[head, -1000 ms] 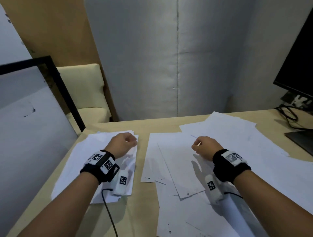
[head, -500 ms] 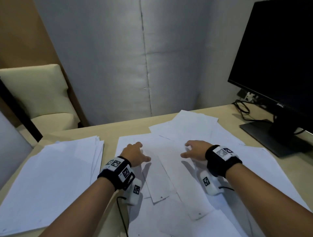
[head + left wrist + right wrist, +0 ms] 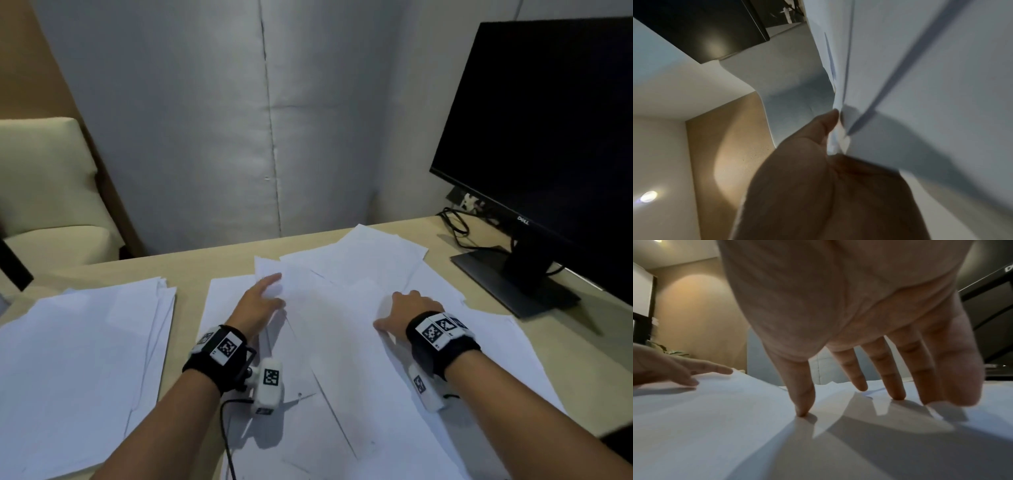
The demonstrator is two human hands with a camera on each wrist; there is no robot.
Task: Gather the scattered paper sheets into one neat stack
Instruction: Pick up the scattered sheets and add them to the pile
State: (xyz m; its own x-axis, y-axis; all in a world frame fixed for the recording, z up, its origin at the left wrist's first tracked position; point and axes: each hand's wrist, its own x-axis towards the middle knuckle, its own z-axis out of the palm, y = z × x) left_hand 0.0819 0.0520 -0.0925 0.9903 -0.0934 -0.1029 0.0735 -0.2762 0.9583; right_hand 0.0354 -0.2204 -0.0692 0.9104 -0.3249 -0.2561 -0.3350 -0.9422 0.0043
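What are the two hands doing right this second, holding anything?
Left hand: open, fingers stretched out flat on the scattered paper sheets, holding nothing.
Right hand: open, fingertips pressing down on the same sheets.

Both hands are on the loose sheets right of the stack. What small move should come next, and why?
Probably draw both hands inward to bunch the loose sheets: the left hand and right hand rest spread on them, holding nothing, while the gathered stack lies apart to the left.

Black monitor point(image 3: 541, 137) with cables point(image 3: 457, 224), cream chair point(image 3: 44, 192), beige desk point(image 3: 191, 267).
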